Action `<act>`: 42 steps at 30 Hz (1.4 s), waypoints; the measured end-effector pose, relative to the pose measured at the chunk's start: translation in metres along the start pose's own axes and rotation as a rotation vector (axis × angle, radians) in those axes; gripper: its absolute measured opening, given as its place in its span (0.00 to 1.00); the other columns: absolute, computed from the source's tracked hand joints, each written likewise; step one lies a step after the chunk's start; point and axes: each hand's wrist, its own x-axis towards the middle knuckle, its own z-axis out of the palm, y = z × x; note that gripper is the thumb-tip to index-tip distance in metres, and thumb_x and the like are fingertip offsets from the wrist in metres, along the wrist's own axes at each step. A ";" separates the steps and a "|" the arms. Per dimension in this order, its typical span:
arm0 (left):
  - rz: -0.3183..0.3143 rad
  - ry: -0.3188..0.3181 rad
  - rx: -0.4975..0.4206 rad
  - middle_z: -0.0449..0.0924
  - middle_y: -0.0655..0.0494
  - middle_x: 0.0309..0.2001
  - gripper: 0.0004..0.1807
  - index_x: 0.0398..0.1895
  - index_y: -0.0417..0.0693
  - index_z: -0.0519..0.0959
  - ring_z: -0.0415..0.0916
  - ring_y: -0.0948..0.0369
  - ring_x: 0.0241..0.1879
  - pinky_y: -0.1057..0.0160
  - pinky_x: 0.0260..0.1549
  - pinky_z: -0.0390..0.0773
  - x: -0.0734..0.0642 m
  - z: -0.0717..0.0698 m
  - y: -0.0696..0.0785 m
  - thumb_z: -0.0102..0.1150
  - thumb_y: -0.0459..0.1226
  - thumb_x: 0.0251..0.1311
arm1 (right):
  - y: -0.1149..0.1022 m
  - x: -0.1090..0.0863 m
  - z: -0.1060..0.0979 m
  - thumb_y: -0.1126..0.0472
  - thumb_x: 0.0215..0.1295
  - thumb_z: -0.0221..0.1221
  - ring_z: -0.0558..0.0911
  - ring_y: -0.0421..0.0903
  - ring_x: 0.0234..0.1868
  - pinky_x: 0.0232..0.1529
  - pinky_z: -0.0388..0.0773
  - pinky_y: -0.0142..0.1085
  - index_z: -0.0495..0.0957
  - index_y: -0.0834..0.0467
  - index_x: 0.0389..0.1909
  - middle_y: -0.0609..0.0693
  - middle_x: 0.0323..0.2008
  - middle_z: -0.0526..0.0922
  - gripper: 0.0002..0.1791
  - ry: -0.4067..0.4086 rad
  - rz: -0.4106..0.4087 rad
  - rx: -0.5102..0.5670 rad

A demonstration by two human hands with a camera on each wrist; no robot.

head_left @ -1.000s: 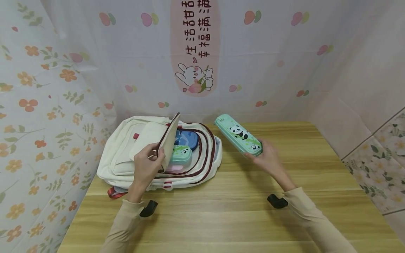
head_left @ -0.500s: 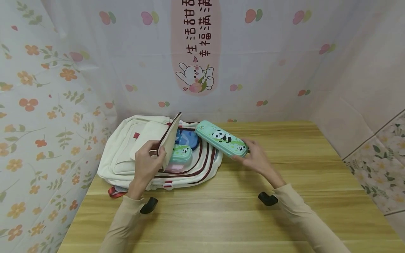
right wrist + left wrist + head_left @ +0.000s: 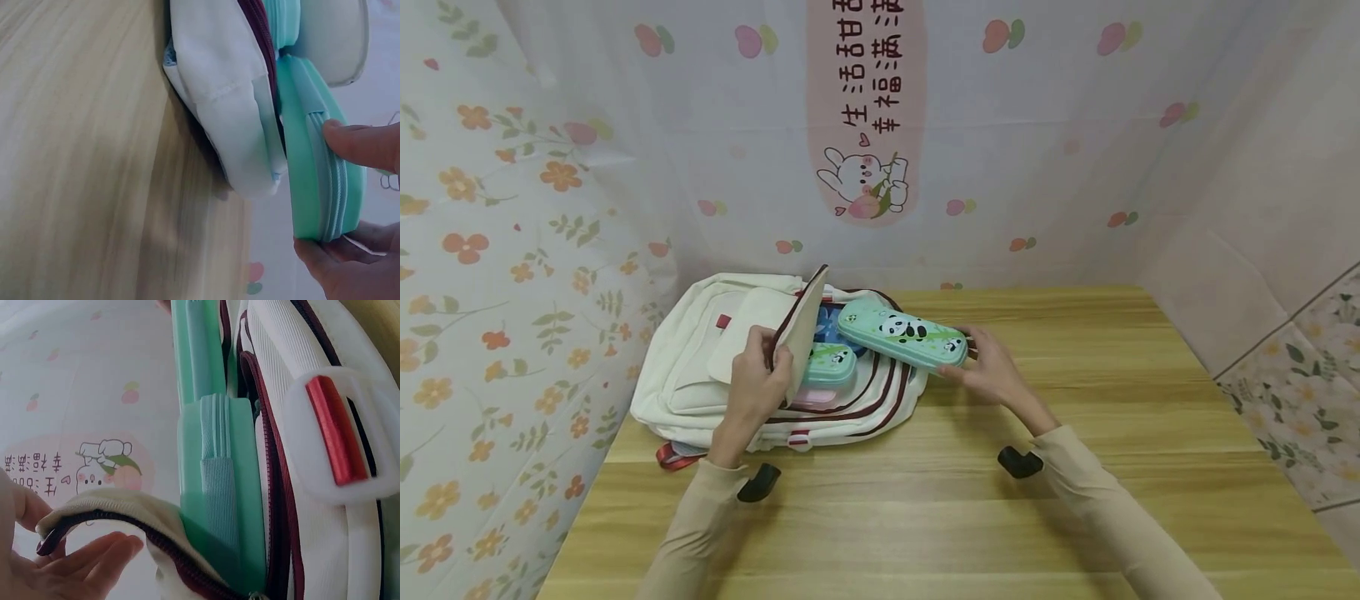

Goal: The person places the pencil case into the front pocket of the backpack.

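A cream backpack (image 3: 692, 367) with dark red zips lies on its back, its front pocket unzipped. My left hand (image 3: 757, 372) pinches the edge of the pocket flap (image 3: 801, 333) and holds it raised. In the pocket lie a mint green panda pencil case (image 3: 829, 364) and a blue case (image 3: 829, 321), both partly hidden, with a pink item (image 3: 815, 397) below them. My right hand (image 3: 992, 367) grips the right end of a second mint panda pencil case (image 3: 906, 333), whose left end overlaps the blue case. Thumb and fingers clasp its zipped side in the right wrist view.
The backpack rests on a wood-grain table (image 3: 925, 517) against a printed curtain (image 3: 1037, 150). A red strap loop (image 3: 672, 458) sticks out at its lower left. Black curved pieces (image 3: 1019, 462) sit by both wrists.
My right hand has carried the second pencil case leftward, from above the table to over the pocket opening. My left hand keeps the flap raised in nearly the same place.
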 end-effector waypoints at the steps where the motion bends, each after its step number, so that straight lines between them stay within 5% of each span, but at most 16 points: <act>1: -0.009 -0.018 -0.007 0.75 0.45 0.26 0.09 0.47 0.36 0.71 0.68 0.58 0.21 0.65 0.19 0.66 0.000 0.000 0.000 0.49 0.31 0.66 | 0.000 0.002 0.000 0.59 0.56 0.73 0.75 0.66 0.63 0.64 0.75 0.57 0.66 0.69 0.69 0.68 0.64 0.71 0.42 0.000 0.003 0.013; 6: -0.017 -0.074 -0.048 0.63 0.54 0.17 0.07 0.46 0.37 0.67 0.59 0.65 0.14 0.66 0.13 0.59 0.001 0.002 0.001 0.44 0.32 0.69 | 0.002 0.011 0.000 0.63 0.56 0.72 0.76 0.68 0.63 0.65 0.74 0.58 0.65 0.69 0.69 0.69 0.64 0.73 0.41 -0.007 -0.014 0.039; 14: 0.015 -0.056 -0.075 0.62 0.55 0.19 0.08 0.47 0.36 0.64 0.63 0.58 0.19 0.64 0.17 0.61 0.004 0.007 -0.002 0.42 0.33 0.71 | 0.007 0.029 -0.005 0.66 0.59 0.70 0.76 0.69 0.63 0.65 0.74 0.57 0.64 0.69 0.71 0.71 0.66 0.72 0.41 -0.082 -0.077 0.037; 25: 0.073 -0.044 -0.130 0.58 0.58 0.18 0.08 0.47 0.34 0.63 0.56 0.67 0.15 0.67 0.15 0.58 0.004 0.007 -0.009 0.41 0.32 0.73 | 0.002 0.049 0.001 0.68 0.60 0.69 0.75 0.66 0.65 0.66 0.72 0.58 0.64 0.68 0.72 0.68 0.68 0.70 0.40 -0.186 -0.144 0.064; 32: 0.043 -0.040 -0.144 0.59 0.57 0.19 0.08 0.48 0.30 0.64 0.56 0.67 0.16 0.68 0.18 0.57 0.003 0.003 0.007 0.40 0.28 0.72 | -0.005 0.049 0.011 0.67 0.58 0.71 0.75 0.66 0.64 0.66 0.72 0.58 0.65 0.68 0.71 0.68 0.68 0.71 0.41 -0.166 -0.125 0.065; 42: 0.099 -0.060 -0.206 0.58 0.59 0.18 0.08 0.48 0.33 0.64 0.56 0.68 0.15 0.69 0.15 0.56 0.007 0.006 -0.007 0.40 0.31 0.74 | -0.020 0.055 0.029 0.65 0.53 0.75 0.80 0.64 0.59 0.60 0.80 0.51 0.69 0.67 0.69 0.67 0.64 0.75 0.42 -0.076 -0.100 0.012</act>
